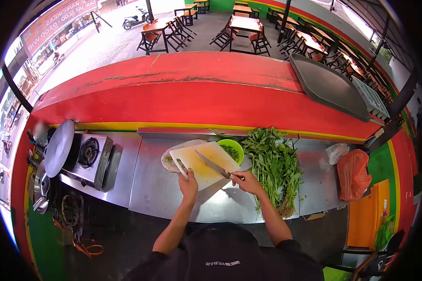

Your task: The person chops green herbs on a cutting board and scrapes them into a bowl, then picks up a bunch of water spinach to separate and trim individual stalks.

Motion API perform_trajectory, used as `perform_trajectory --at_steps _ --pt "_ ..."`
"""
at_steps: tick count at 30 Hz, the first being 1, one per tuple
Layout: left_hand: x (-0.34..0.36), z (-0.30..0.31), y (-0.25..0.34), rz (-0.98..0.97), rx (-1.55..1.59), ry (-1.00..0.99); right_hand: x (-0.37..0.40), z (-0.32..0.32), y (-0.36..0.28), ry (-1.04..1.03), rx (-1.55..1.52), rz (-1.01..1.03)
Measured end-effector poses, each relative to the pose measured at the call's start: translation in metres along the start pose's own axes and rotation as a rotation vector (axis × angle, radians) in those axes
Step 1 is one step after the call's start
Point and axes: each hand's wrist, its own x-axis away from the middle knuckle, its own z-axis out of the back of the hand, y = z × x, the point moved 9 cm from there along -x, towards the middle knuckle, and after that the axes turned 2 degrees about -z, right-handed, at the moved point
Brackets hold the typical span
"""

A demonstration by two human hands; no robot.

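Observation:
My left hand (188,186) grips the handle end of a white cutting board (192,155) with yellow stains, which is held tilted over the steel counter. My right hand (246,181) is closed round the handle of a knife (212,163); its blade lies over the board, pointing up and left. Just behind the board's right end is a bright green bowl (239,149) with chopped greens (230,151) in it. A clear plastic bag (166,161) shows partly behind the board's left side. Right of the bowl lies a big bunch of leafy greens (274,161) with roots toward me.
A gas stove (91,154) and a large round metal lid (59,148) stand at the left. An orange plastic bag (354,175) is on the counter's right part. Behind the counter rises a red ledge (183,103) with dark trays (330,89) at its right end.

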Motion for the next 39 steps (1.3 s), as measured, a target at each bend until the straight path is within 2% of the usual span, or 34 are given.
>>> perform_trajectory --at_steps 5,11,16,21,23,25,27,28,29,31,32,33,35,37,39 --pt "-0.001 -0.001 0.003 -0.037 -0.008 0.025 -0.013 0.008 0.039 0.032 0.029 0.001" --pt "0.003 0.004 0.005 -0.037 -0.024 0.049 -0.037 0.039 0.087 0.286 0.192 0.025" --pt "0.005 0.010 0.005 -0.059 0.010 0.075 -0.040 0.056 0.094 0.420 0.240 -0.002" --pt "0.002 0.013 0.001 -0.096 -0.024 0.114 -0.019 0.040 0.055 0.280 0.109 0.021" --pt "0.003 0.011 0.005 -0.100 -0.015 0.118 -0.004 0.017 0.024 0.141 -0.016 0.088" --pt "0.004 0.010 0.007 -0.094 -0.029 0.140 0.003 -0.004 0.016 -0.007 -0.027 0.116" --pt "0.004 0.010 0.008 -0.094 -0.077 0.144 0.010 -0.013 0.010 -0.034 0.011 0.117" --pt "0.004 0.011 0.008 -0.094 -0.124 0.150 0.009 -0.014 0.014 -0.081 0.062 0.023" --pt "0.005 0.011 0.008 -0.095 -0.124 0.147 0.004 -0.014 0.029 -0.078 0.061 0.023" --pt "0.008 0.012 0.014 -0.115 -0.205 0.170 -0.008 0.000 0.041 0.086 0.078 0.197" --pt "0.010 0.013 0.016 -0.115 -0.204 0.170 -0.011 0.009 0.055 0.113 0.100 0.064" --pt "0.014 0.012 0.026 -0.128 -0.238 0.162 -0.012 0.012 0.059 0.113 0.101 0.066" --pt "0.019 0.013 0.037 -0.141 -0.270 0.159 -0.020 0.032 0.079 0.291 0.265 -0.022" --pt "0.020 0.011 0.041 -0.160 -0.322 0.130 -0.025 0.034 0.081 0.301 0.291 -0.040" --pt "0.019 0.013 0.042 -0.156 -0.334 0.144 -0.023 0.030 0.078 0.268 0.171 -0.071"
